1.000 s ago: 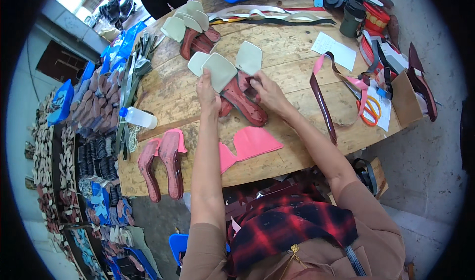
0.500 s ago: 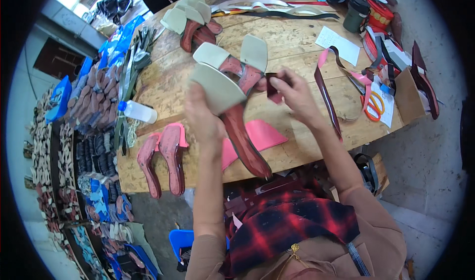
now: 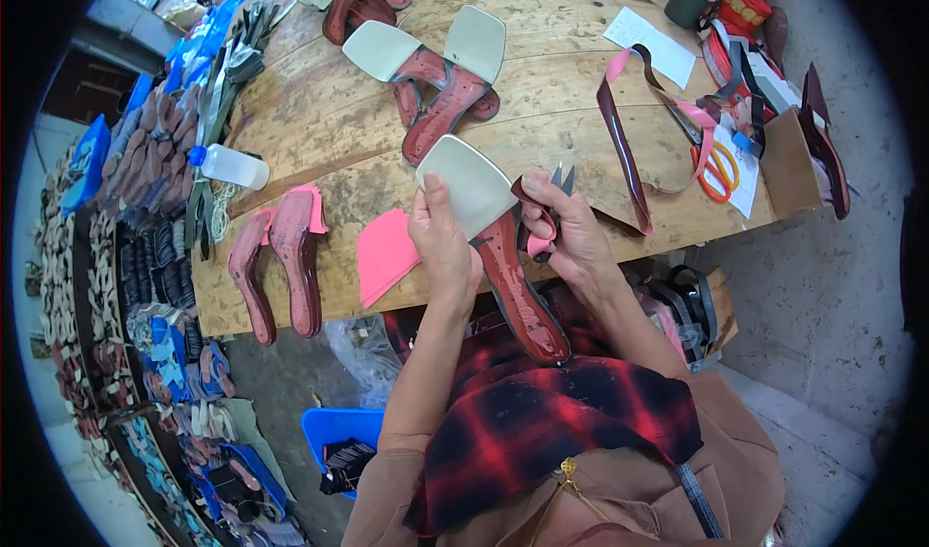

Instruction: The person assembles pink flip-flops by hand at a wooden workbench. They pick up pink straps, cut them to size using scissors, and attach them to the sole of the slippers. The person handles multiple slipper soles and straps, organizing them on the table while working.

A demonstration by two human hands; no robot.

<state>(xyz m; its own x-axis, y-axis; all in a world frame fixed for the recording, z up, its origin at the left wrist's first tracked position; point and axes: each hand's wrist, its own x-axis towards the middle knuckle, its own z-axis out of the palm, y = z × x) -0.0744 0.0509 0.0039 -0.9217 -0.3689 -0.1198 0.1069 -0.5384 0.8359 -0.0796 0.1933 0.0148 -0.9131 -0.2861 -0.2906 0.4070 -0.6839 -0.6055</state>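
A square-toed shoe sole with a cream front (image 3: 465, 184) and a reddish heel end (image 3: 523, 295) points its heel toward me. My left hand (image 3: 447, 242) grips the left edge of the cream front, thumb on top. My right hand (image 3: 578, 226) is closed on a dark red strip (image 3: 528, 191) with a pink underside, held against the sole's right edge. Scissors (image 3: 563, 177) show dark blades above the same hand; their handles are mostly hidden in the palm. Several similar soles (image 3: 447, 110) lie farther up the table.
Two reddish soles (image 3: 295, 257) and pink sheets (image 3: 387, 254) lie at the near left, by a white bottle (image 3: 234, 168). At right are a long dark red strip (image 3: 627, 150), orange-handled scissors (image 3: 721, 172) and a cardboard box (image 3: 794, 165). A blue bin (image 3: 324, 433) stands below the table.
The held sole has come down, closer to me and apart from the other soles. My right hand has brought the strip to its edge, and scissor blades now show there.
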